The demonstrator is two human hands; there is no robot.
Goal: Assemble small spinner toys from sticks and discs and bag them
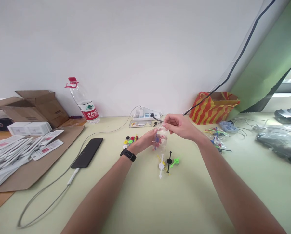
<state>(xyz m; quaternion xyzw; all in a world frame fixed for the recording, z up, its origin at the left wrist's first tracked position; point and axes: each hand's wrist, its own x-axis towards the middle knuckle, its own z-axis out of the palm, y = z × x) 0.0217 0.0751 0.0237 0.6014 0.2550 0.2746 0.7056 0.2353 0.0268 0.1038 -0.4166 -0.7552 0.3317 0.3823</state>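
A small clear plastic bag (163, 136) with red and blue plastic pieces inside is held up between my hands over the middle of the table. My left hand (144, 141) grips its left side, a black watch band on the wrist. At the bag's top edge, the thumb and fingers of my right hand (179, 126) pinch the plastic. Just below lie a white arrow spinner (161, 166), a black arrow spinner (169, 161) and a green arrow spinner (176, 161), with yellow pieces partly under them. Several small coloured discs (130, 141) sit behind my left wrist.
On the left are a phone (88, 153) on a cable, a stack of white tags (20, 151), a cardboard box (33, 105) and a water bottle (85, 102). A power strip (145, 116) lies at the wall. Right are filled clear bags (218, 140) and a striped bag (212, 109).
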